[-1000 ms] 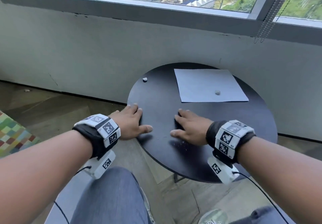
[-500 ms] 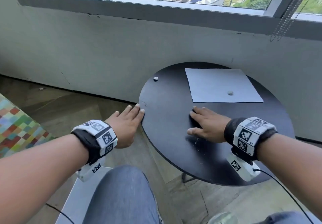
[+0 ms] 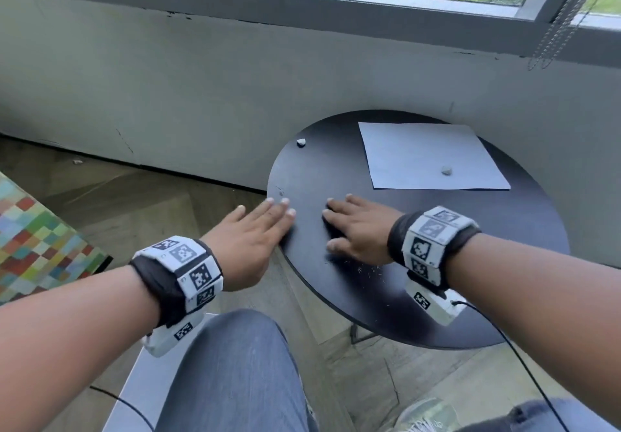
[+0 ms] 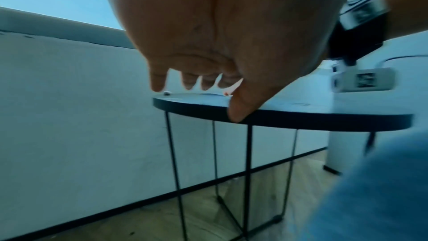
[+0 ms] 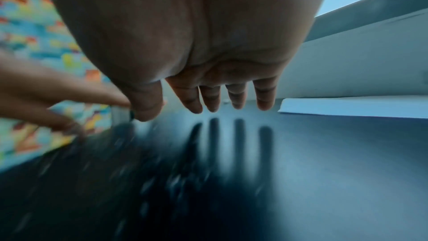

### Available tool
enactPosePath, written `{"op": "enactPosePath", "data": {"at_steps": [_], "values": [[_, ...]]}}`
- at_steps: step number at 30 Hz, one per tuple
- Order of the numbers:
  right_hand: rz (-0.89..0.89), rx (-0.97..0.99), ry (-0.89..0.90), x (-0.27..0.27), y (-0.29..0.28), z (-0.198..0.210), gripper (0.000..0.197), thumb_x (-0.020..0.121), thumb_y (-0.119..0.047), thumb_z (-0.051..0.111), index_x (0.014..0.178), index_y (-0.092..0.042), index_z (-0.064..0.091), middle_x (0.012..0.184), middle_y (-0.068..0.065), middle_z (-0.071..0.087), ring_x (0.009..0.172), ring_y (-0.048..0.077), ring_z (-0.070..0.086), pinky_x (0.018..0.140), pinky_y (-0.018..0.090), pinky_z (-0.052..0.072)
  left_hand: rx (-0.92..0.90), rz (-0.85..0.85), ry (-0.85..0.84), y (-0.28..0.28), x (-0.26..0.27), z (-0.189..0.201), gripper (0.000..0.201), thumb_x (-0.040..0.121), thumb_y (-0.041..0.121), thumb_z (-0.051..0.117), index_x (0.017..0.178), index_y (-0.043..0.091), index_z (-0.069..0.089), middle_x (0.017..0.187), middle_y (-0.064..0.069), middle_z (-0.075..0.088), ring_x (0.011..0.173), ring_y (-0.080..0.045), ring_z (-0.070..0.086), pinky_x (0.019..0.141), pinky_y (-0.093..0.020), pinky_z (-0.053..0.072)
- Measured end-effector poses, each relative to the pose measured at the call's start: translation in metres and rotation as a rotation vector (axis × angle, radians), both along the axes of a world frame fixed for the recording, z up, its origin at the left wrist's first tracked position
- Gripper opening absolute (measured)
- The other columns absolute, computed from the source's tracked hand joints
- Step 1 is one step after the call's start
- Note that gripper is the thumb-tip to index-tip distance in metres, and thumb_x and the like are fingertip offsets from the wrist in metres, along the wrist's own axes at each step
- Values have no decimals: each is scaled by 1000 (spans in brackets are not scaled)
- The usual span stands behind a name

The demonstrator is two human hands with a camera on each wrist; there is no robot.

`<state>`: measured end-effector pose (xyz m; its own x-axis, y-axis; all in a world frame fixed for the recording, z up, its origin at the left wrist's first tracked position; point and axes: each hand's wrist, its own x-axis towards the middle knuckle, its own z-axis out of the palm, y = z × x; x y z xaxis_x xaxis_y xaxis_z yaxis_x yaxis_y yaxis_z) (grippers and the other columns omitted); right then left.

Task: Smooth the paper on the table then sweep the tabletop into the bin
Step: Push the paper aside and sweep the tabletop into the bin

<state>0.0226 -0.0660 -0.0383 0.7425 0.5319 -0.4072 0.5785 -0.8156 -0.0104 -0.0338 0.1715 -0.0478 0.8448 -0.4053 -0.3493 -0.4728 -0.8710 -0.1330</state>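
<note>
Two hands: both palm-down at the near left part of the round black table [image 3: 504, 263], forearms reaching in from the lower corners, each wrist wearing a black band with white coded tags.
Left hand [image 3: 250, 241]: fingers straight and slightly spread, holding nothing; fingertips reach over the table's left rim while the palm hangs off the edge above the floor. In the left wrist view the thumb [image 4: 241, 111] points down across the rim.
Right hand [image 3: 358, 226]: flat, fingers [image 5: 236, 98] extended and a little apart, gripping nothing; in the right wrist view they hover just above the tabletop, casting shadows on it.
Paper [image 3: 430, 156]: lies flat on the far right part of the table, well beyond the right hand.
Crumbs: one small pale lump [image 3: 446, 171] sits on the paper; another [image 3: 301, 142] lies on the bare table near the far left rim; fine specks [image 3: 369, 268] are scattered beside the right wrist.
Bin [image 4: 342, 144]: white, standing on the floor past the table, seen only in the left wrist view.
</note>
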Motion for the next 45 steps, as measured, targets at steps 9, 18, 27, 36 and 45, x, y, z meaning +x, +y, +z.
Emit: {"op": "enactPosePath", "data": {"at_steps": [9,18,27,36,45], "values": [[188,233,155,-36,-51,34,51,99,-51,44,144,-27,50,155,-10,40,145,9,27,112,7,7,-176,-401,120,-26,-15,0,68,101,24,39,162,29,9,171,6,-5,157,-12,-7,125,-42,8],[-157,-37,76,-26,-58,7,87,93,-67,40,158,-17,10,166,3,-3,152,27,1,123,40,9,-12,2,157,-47,10,10,78,98,21,41,161,12,-2,169,-11,-11,157,-27,-3,125,-50,16],[-277,273,71,-65,-96,41,80,88,-67,43,155,-28,24,163,-10,19,148,5,16,113,16,9,-539,-33,253,-40,-11,37,61,105,16,40,160,35,22,166,17,19,152,0,14,120,-15,6],[-654,155,-29,-152,-95,-17,94,87,-76,33,156,-17,9,165,3,-3,151,25,-2,121,45,15,-306,1002,202,144,-85,-91,73,100,39,58,159,9,27,159,-15,39,143,-30,42,110,-34,36],[-605,197,-202,-203,-30,-54,97,87,-70,28,156,-14,-11,161,5,-25,147,26,-27,116,55,-13,-67,871,492,195,-133,-177,25,99,23,59,119,11,69,106,-1,69,89,-12,61,62,-14,39]]}}
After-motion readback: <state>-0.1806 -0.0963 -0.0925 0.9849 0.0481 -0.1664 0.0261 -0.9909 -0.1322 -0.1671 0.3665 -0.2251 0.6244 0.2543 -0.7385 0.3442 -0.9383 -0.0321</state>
